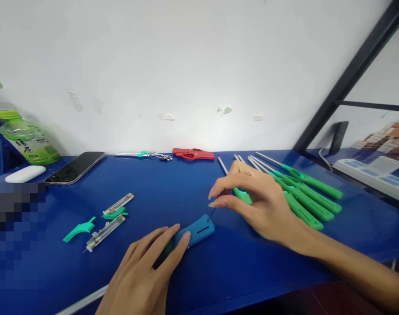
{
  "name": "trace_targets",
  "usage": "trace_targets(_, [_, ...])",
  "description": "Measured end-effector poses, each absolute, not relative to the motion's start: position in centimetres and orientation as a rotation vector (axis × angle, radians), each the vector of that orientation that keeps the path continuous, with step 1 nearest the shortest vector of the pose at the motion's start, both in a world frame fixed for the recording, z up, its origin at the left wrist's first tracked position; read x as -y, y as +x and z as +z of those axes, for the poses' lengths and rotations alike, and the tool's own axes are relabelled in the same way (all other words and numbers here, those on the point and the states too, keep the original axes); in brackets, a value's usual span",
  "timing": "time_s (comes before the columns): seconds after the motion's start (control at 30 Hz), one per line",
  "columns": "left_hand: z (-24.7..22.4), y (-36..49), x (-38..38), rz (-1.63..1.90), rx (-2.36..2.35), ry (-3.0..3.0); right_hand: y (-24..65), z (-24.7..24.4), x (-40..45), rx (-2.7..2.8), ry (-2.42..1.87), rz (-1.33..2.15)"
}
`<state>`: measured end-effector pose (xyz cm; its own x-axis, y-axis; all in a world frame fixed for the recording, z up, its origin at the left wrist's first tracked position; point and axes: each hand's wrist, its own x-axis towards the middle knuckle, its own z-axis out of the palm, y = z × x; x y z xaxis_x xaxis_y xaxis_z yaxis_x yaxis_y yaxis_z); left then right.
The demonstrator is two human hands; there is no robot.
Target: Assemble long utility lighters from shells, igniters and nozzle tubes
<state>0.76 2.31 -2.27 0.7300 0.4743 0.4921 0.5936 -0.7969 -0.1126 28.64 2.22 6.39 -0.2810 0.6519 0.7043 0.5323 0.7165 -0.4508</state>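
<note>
My left hand (pixel 147 267) lies over a long-necked lighter with a blue handle (pixel 199 229), thumb and fingers gripping it against the table. The slotted end of the handle sticks out past my fingertips, and its trigger area is mostly covered. A metal tube (pixel 84 301), apparently the lighter's neck, comes out at the lower left of that hand. Above the handle's end, my right hand (pixel 258 201) has thumb and index finger pinched together. A thin dark strand runs from the handle's end towards those fingertips; what they pinch is too small to make out.
Several green lighters (pixel 313 199) lie fanned out at the right. On the left are clear fuel tanks (pixel 106 232) and green triggers (pixel 79 229). Along the wall lie red handle shells (pixel 193 154) and metal rods (pixel 134 154). A phone (pixel 76 167), white case (pixel 25 173) and bottle (pixel 29 140) stand back left.
</note>
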Motion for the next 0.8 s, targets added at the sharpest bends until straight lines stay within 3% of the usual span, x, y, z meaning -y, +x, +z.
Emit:
trace_targets(0.47, [-2.0,1.2,-1.8,-0.726,0.922,-2.684,30.1,6.6,-3.3,1.767,-1.011,0.279])
trace_targets(0.67, [-1.7,1.3,-1.7,-0.760,0.902,-2.714,30.2,6.8,-3.2,1.634,-0.949,0.106])
trace_targets(0.8, [-2.2,1.1,-1.9,-0.761,0.930,-2.690,30.2,5.6,-4.0,1.806,-1.066,0.161])
